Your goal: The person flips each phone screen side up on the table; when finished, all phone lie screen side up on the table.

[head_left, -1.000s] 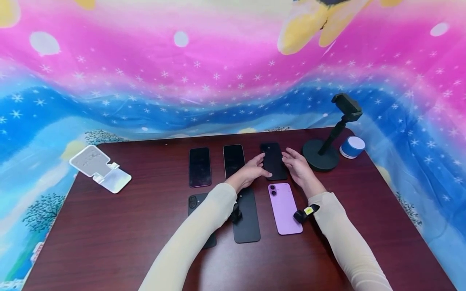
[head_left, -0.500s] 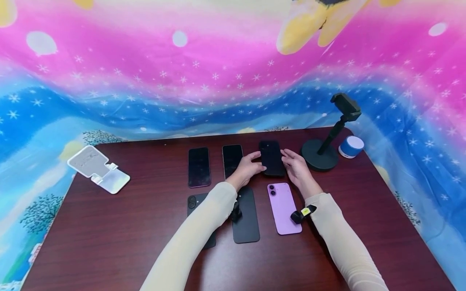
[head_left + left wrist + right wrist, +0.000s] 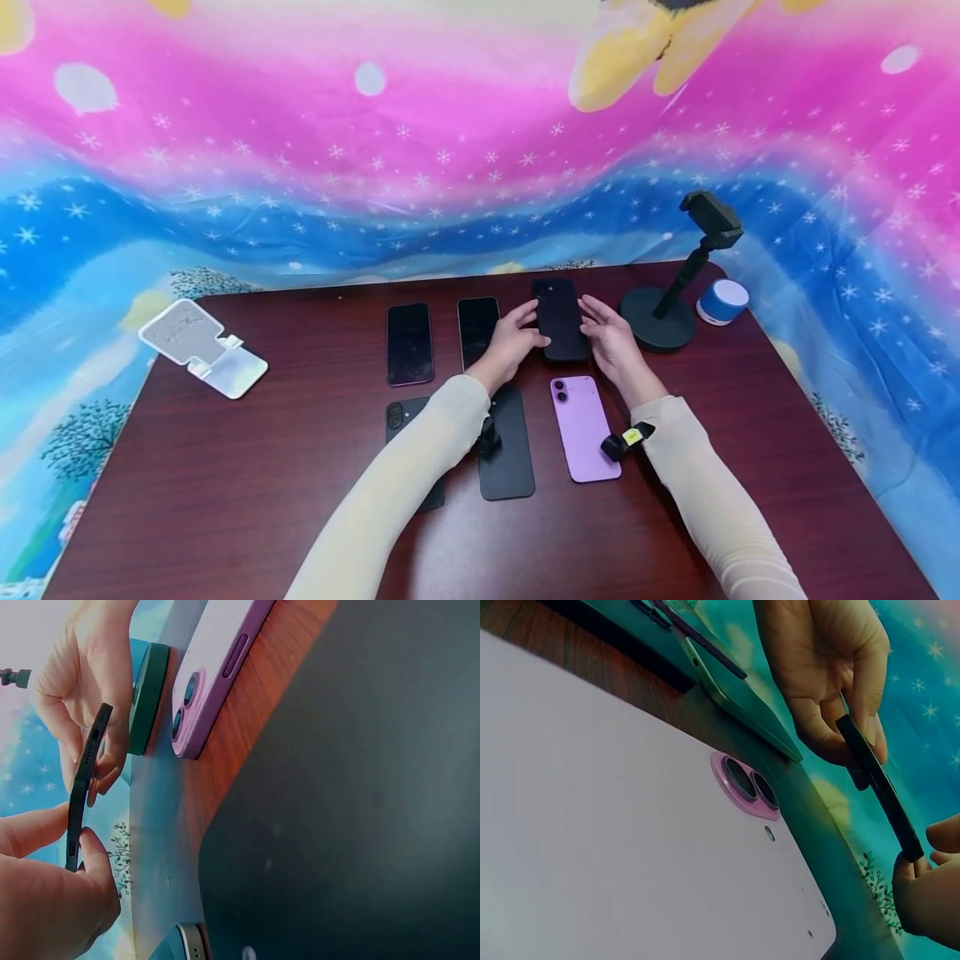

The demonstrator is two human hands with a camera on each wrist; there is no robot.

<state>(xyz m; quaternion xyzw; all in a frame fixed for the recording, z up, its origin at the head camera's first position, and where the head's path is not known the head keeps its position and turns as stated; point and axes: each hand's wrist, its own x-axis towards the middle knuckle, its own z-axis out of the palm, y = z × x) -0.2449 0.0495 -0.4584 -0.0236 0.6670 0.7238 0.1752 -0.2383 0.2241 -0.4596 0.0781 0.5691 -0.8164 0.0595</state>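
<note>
Both hands hold a black smartphone [image 3: 562,321] between them at the back of the table, raised above the wood. My left hand [image 3: 510,343] pinches its left edge, thumb toward the near corner; in the left wrist view the phone [image 3: 85,784] is seen edge-on between thumb and fingers. At the opposite edge, my right hand [image 3: 613,343] grips it with thumb and fingertips, as the right wrist view of the phone [image 3: 881,787] shows. A purple phone [image 3: 587,429] lies back up just in front. Beneath the left wrist is a large dark phone [image 3: 507,458], partly covered.
Two phones lie screen up to the left, one dark phone [image 3: 409,343] and one light-edged phone [image 3: 477,327]. Another black phone [image 3: 405,410] is mostly under the left sleeve. A black stand [image 3: 660,321], a blue-white cylinder [image 3: 723,302] and a white folding holder [image 3: 210,350] stand around.
The black phone has come up off the table and shifted slightly toward the back. Both hands have closed in on its edges; the other phones stay put.
</note>
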